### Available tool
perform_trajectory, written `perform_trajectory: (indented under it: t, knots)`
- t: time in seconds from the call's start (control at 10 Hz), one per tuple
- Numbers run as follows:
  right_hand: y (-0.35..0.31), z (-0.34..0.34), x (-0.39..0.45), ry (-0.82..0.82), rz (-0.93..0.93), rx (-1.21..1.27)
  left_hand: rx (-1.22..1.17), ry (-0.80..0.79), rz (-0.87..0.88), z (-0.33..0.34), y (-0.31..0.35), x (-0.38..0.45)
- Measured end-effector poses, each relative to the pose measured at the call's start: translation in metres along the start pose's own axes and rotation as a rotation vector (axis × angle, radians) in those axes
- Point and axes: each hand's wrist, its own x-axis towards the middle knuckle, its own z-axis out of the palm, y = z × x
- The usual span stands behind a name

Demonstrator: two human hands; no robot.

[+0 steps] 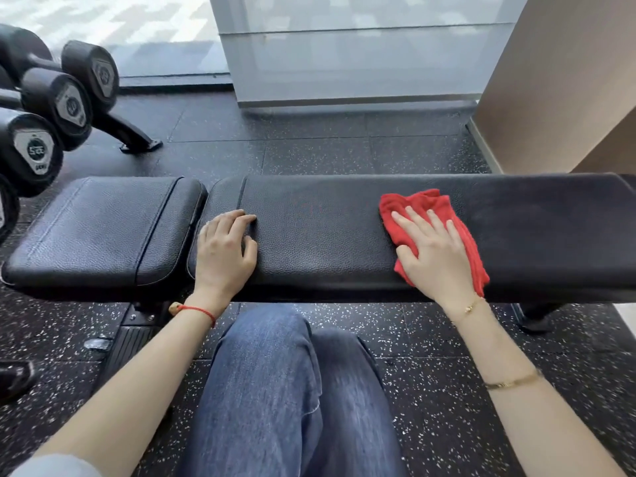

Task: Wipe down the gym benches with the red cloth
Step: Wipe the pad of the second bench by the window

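A black padded gym bench (pixel 327 215) runs left to right across the view, made of a short seat pad (pixel 103 228) on the left and a long back pad on the right. The crumpled red cloth (pixel 418 203) lies on the long pad, right of centre. My right hand (pixel 432 251) presses flat on the cloth with straight, spread fingers. At the left end of the long pad, beside the gap between the pads, my left hand (pixel 225 251) rests on the bench with its fingers slightly bent, holding nothing.
A rack of black dumbbells (pixel 51 105) stands at the far left. Behind the bench are speckled black rubber floor (pixel 309 146), a glass wall (pixel 344 46) and a brown wall (pixel 557 80) at the right. My knees in blue jeans (pixel 285 390) are just in front of the bench.
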Motion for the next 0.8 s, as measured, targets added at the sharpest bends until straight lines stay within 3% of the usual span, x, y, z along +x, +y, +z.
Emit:
perform_trajectory:
  t: [0.2,0.3,0.6,0.8]
  knots:
    - [0.019,-0.002,0.06,-0.028,0.203,-0.012,0.025,0.019,-0.017,0.001,0.004,-0.001]
    - [-0.009,0.006,0.082,-0.057,0.143,0.002,0.026,0.028,-0.022,0.001,0.004,-0.002]
    - [-0.116,0.035,0.054,-0.171,-0.285,0.001,0.038,0.012,-0.027,0.001,0.005,-0.002]
    - [-0.084,0.02,0.017,-0.188,-0.407,0.019,0.031,0.012,-0.005,0.0,0.004,-0.002]
